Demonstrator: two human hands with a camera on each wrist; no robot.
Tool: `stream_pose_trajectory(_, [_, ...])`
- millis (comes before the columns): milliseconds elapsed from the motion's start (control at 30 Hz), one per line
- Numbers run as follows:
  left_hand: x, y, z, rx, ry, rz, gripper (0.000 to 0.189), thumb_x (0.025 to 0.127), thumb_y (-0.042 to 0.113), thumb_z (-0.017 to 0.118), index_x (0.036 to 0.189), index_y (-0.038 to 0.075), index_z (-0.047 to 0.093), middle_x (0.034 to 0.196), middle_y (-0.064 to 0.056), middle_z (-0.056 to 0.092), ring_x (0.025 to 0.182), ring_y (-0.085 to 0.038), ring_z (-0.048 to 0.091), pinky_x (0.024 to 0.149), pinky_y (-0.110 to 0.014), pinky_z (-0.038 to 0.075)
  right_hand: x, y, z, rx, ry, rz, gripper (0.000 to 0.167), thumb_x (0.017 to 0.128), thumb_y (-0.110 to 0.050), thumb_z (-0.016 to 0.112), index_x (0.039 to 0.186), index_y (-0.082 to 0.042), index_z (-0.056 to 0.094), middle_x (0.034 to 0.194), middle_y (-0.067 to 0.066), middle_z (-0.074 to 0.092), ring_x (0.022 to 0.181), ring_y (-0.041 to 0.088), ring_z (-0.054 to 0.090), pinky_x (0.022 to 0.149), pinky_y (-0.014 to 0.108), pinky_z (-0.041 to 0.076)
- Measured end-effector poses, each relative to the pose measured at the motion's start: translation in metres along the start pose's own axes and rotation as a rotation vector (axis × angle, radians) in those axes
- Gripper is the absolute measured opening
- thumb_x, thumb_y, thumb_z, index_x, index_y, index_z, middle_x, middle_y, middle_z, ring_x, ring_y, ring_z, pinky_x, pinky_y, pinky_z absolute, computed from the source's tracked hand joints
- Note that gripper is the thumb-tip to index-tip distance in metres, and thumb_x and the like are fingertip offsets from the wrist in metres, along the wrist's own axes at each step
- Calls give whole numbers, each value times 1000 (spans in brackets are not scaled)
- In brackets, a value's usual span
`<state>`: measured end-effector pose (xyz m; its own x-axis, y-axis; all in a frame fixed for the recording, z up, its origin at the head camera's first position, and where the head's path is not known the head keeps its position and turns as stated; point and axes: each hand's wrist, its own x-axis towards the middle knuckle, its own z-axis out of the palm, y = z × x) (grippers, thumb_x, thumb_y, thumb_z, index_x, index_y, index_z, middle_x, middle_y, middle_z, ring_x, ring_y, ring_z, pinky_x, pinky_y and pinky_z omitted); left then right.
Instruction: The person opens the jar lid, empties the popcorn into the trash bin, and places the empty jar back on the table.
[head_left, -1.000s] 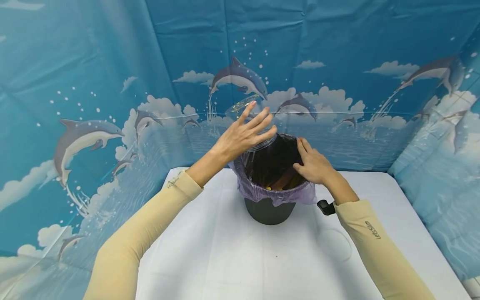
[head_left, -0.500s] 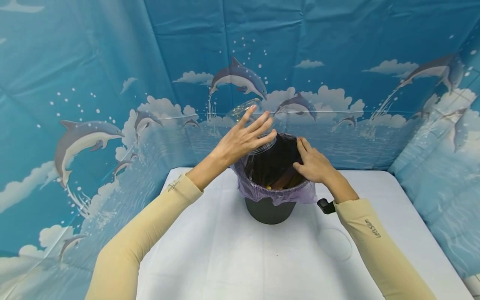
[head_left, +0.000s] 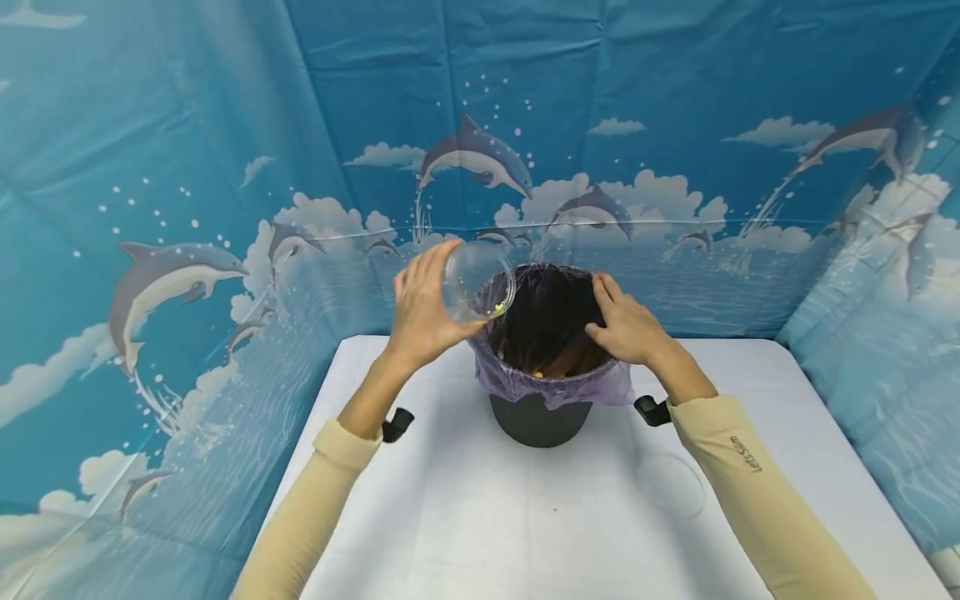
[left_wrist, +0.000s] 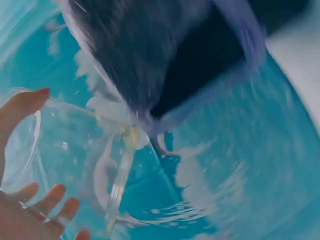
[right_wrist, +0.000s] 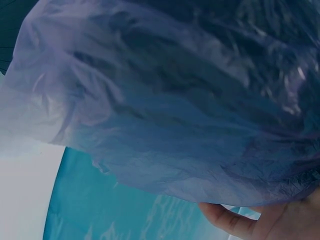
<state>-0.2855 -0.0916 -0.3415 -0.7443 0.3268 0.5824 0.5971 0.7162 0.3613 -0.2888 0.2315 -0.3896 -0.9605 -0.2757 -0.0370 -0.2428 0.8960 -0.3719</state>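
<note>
My left hand [head_left: 429, 310] grips a clear plastic tub [head_left: 474, 279] by its sides, left of the bin and above its rim. The tub lies tilted with its mouth toward the bin, and small yellow bits [head_left: 498, 308] sit at its lower edge. In the left wrist view the tub [left_wrist: 75, 155] has fingers and thumb around it. A dark trash bin [head_left: 542, 423] stands upright, lined with a purple bag [head_left: 517, 390]. My right hand [head_left: 632, 327] holds the bin's right rim, thumb toward the inside; in the right wrist view the bag [right_wrist: 150, 110] hides much of that hold.
A clear round lid [head_left: 670, 486] lies on the white table [head_left: 480, 517], right of the bin. Inside the bin is something brownish with a yellow spot. Blue dolphin-print sheeting [head_left: 675, 83] stands behind and at both sides. Black wrist mounts [head_left: 397, 425] jut out beside the sleeves.
My left hand has turned and drawn back leftward with the tub, from above the bin's opening to beside it. The tub's mouth now faces right. My right hand stays on the rim.
</note>
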Motion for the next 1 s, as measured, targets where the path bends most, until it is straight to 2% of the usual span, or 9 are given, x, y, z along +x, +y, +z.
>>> stream_pose_trajectory(100, [-44, -8, -2, -325, 53, -171, 112, 65, 25, 99, 158, 18, 36, 156, -8, 49, 143, -34, 46, 115, -61, 33, 0, 0, 1, -5, -4, -3, 83, 107, -30, 47, 164, 3, -4, 172, 28, -4, 150, 61, 18, 118, 74, 25])
stream_pose_trajectory(200, [-92, -12, 4, -532, 94, -286, 112, 66, 18, 98, 158, 22, 34, 155, -6, 50, 140, -37, 49, 114, -62, 40, 1, -1, 1, -6, -7, -4, 83, 107, -30, 47, 163, 3, -4, 172, 28, -3, 150, 61, 17, 119, 74, 24])
stream_pose_trajectory(267, [-123, -13, 12, -609, 110, -345, 111, 66, 15, 99, 157, 24, 35, 155, -6, 50, 141, -39, 49, 112, -65, 43, 2, -1, 1, -4, -8, -7, 83, 107, -30, 47, 163, 3, -4, 172, 28, -4, 150, 62, 17, 119, 74, 24])
stream_pose_trajectory(367, [-163, -11, 33, -662, 113, -427, 111, 63, 16, 101, 154, 24, 38, 153, -6, 51, 143, -37, 47, 118, -62, 38, 2, 0, 1, -2, -7, -9, 83, 106, -29, 47, 163, 4, -4, 171, 29, -4, 149, 62, 17, 119, 74, 24])
stream_pose_trajectory(567, [-227, 8, 98, -769, -23, -532, 114, 59, 23, 102, 154, 22, 40, 152, -8, 53, 140, -35, 51, 120, -59, 35, 5, 3, 0, -9, -5, -13, 83, 106, -29, 47, 163, 4, -4, 171, 29, -3, 149, 62, 19, 118, 74, 25])
stream_pose_trajectory(667, [-250, 21, 132, -817, -113, -531, 114, 60, 23, 102, 155, 19, 38, 152, -10, 53, 139, -36, 52, 120, -55, 38, 6, 3, 1, -7, -6, -19, 83, 106, -29, 47, 163, 4, -4, 171, 30, -3, 149, 62, 18, 118, 74, 25])
stream_pose_trajectory(767, [-266, 33, 159, -859, -209, -512, 114, 63, 21, 100, 156, 19, 36, 153, -8, 52, 140, -36, 51, 121, -48, 40, 7, 4, 2, -11, -6, -25, 83, 107, -29, 47, 163, 5, -3, 171, 31, -2, 149, 62, 18, 118, 74, 25])
stream_pose_trajectory(867, [-275, 44, 177, -917, -282, -496, 113, 65, 18, 100, 156, 25, 34, 155, -6, 51, 141, -34, 51, 123, -45, 39, 5, 5, 3, -9, -7, -23, 82, 107, -29, 47, 163, 6, -2, 170, 31, -1, 149, 62, 18, 118, 74, 24])
stream_pose_trajectory(1000, [-274, 54, 190, -963, -333, -472, 114, 67, 17, 99, 156, 35, 31, 157, -6, 49, 141, -34, 51, 122, -45, 40, 3, 7, 3, 4, -8, -13, 83, 107, -29, 47, 163, 5, -3, 171, 31, -3, 150, 62, 16, 119, 74, 22])
